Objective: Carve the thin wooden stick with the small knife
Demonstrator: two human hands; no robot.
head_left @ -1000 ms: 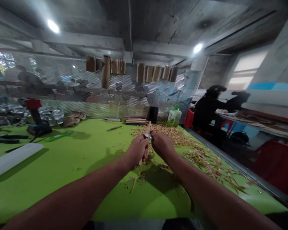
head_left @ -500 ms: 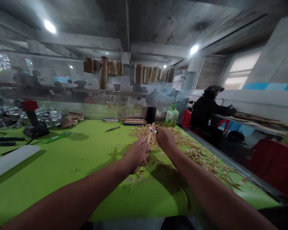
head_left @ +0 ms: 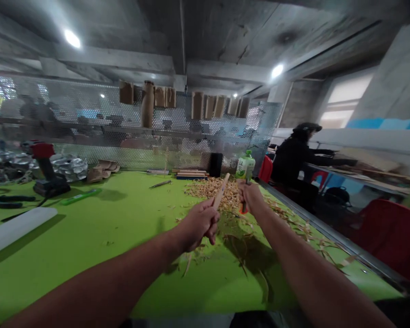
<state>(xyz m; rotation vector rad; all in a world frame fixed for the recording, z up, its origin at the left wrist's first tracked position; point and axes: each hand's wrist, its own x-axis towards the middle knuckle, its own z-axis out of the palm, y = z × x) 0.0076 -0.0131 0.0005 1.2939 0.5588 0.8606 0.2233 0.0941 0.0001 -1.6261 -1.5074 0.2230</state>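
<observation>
My left hand (head_left: 198,224) is closed around the lower part of a pale wooden stick (head_left: 222,190), which slants up and away from me. To its right, my right hand (head_left: 253,197) grips a knife (head_left: 248,176). The knife's grey upper part stands above the fist, and an orange-red end shows below it. A gap separates the knife from the stick. Beneath and behind both hands, curled wood shavings (head_left: 205,187) are heaped on the green tabletop (head_left: 123,228).
A green-capped bottle (head_left: 245,165), a black phone-like slab (head_left: 216,164) and stacked strips (head_left: 191,174) stand at the back by a perforated metal screen (head_left: 133,150). Leftward lie a cordless drill (head_left: 46,168), pliers (head_left: 12,199) and a white bar (head_left: 20,228). Another person (head_left: 294,159) works at right.
My right hand has moved right and toward me with the knife, away from the stick, and the knife has turned upright. The stick now tilts farther right. The other person's arms have shifted.
</observation>
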